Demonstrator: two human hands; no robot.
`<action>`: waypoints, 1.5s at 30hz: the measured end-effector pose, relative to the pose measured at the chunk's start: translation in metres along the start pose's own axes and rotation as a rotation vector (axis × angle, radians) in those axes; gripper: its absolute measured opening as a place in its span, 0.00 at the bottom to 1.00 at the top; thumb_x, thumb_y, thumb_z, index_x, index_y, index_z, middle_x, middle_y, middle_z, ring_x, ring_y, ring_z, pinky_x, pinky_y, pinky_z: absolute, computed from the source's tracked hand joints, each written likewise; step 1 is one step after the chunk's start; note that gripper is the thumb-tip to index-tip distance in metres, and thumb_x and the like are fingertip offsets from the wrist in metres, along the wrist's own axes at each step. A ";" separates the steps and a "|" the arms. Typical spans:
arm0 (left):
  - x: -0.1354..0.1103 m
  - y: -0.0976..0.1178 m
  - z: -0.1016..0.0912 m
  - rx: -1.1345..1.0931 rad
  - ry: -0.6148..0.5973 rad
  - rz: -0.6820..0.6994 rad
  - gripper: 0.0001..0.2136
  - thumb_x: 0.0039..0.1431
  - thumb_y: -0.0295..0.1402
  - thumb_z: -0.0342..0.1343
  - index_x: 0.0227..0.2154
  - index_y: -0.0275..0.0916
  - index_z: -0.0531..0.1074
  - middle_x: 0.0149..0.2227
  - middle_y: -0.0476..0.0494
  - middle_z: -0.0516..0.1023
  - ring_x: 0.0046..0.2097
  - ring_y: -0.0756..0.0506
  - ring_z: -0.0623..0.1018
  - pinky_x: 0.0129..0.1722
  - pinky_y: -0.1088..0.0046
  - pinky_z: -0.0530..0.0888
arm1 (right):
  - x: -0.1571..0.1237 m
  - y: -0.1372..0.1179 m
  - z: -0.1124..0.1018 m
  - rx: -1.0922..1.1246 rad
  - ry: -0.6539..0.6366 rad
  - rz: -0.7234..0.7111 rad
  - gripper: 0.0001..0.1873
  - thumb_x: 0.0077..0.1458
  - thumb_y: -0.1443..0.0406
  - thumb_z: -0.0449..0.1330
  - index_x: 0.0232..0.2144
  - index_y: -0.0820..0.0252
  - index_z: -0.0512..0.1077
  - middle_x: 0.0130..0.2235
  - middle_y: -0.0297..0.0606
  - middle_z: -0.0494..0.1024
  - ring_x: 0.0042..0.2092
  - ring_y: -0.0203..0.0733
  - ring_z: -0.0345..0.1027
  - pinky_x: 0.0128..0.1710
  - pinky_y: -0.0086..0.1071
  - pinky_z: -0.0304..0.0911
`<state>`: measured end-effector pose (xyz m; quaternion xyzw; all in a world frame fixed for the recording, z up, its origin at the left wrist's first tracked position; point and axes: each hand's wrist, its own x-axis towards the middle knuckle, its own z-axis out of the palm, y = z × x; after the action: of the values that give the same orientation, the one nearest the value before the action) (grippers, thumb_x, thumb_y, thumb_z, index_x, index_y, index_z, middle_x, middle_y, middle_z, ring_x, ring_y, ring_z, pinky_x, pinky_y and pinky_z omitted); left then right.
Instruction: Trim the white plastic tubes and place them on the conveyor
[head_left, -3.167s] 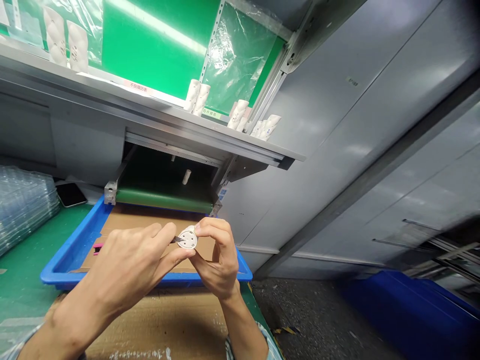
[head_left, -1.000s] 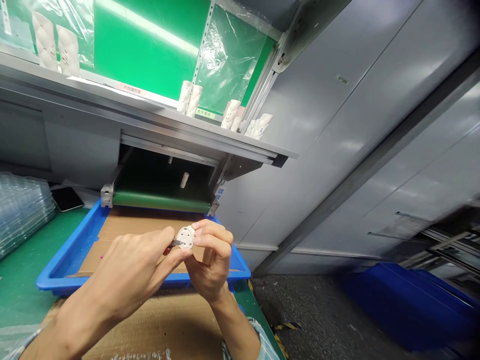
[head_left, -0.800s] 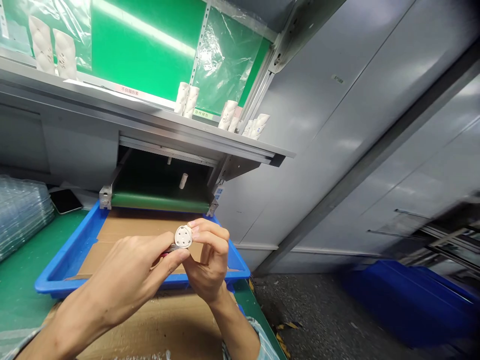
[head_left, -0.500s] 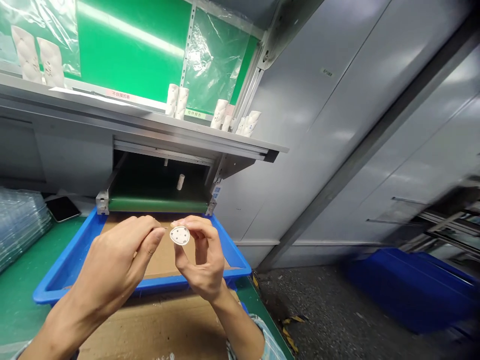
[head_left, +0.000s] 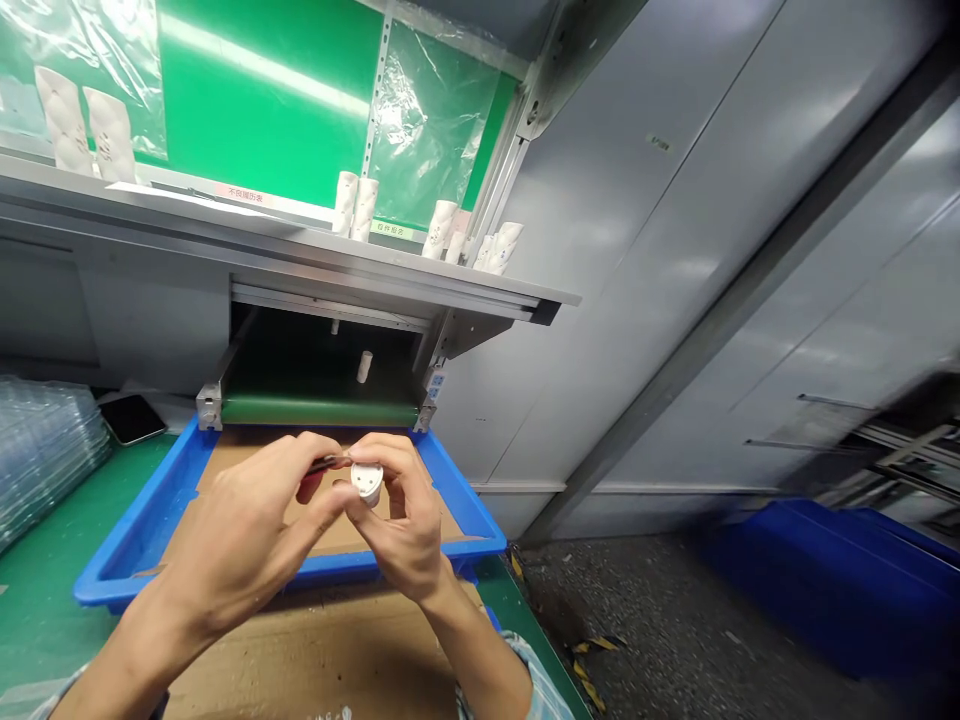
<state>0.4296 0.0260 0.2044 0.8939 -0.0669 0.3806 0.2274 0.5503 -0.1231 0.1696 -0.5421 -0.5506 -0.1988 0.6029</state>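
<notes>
My right hand (head_left: 401, 525) pinches a small round white plastic part (head_left: 367, 482) with several holes in its face, held up over the blue tray (head_left: 127, 540). My left hand (head_left: 251, 525) is closed round a thin dark tool with a red handle (head_left: 324, 464), its tip touching the top edge of the white part. Both hands hover close together above the cardboard sheet (head_left: 225, 450) lining the tray.
A green conveyor belt (head_left: 315, 410) ends just behind the tray, with one white tube (head_left: 364, 366) on it. White tubes (head_left: 355, 205) stand on the metal shelf (head_left: 300, 255) above. A phone (head_left: 133, 417) and stacked clear trays (head_left: 41, 450) lie left. A blue bin (head_left: 840, 580) sits on the floor right.
The left hand drew back from the part half a second ago and has come in again with the tool. The right hand has turned the white part and lowered it slightly.
</notes>
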 end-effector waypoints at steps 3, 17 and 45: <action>0.004 -0.002 -0.006 0.045 0.107 0.008 0.10 0.78 0.38 0.47 0.47 0.43 0.73 0.41 0.49 0.81 0.39 0.48 0.80 0.39 0.73 0.72 | 0.004 -0.001 -0.005 -0.011 -0.008 0.039 0.20 0.66 0.68 0.68 0.58 0.48 0.76 0.52 0.41 0.81 0.55 0.46 0.77 0.59 0.44 0.75; 0.000 -0.008 -0.010 0.410 0.177 0.097 0.23 0.75 0.48 0.52 0.25 0.41 0.68 0.21 0.54 0.72 0.22 0.50 0.70 0.25 0.69 0.59 | 0.008 -0.004 -0.009 0.083 -0.041 0.060 0.16 0.66 0.68 0.65 0.55 0.51 0.74 0.57 0.43 0.81 0.62 0.49 0.75 0.69 0.54 0.66; -0.002 -0.003 -0.004 0.084 0.121 0.156 0.14 0.75 0.35 0.57 0.60 0.48 0.73 0.42 0.53 0.82 0.37 0.49 0.73 0.39 0.73 0.69 | 0.009 -0.004 -0.010 -0.042 0.024 -0.021 0.20 0.65 0.72 0.66 0.55 0.50 0.74 0.53 0.42 0.79 0.56 0.47 0.76 0.58 0.44 0.74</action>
<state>0.4260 0.0306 0.2042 0.8701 -0.1063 0.4528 0.1632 0.5545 -0.1296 0.1811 -0.5463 -0.5448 -0.2231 0.5958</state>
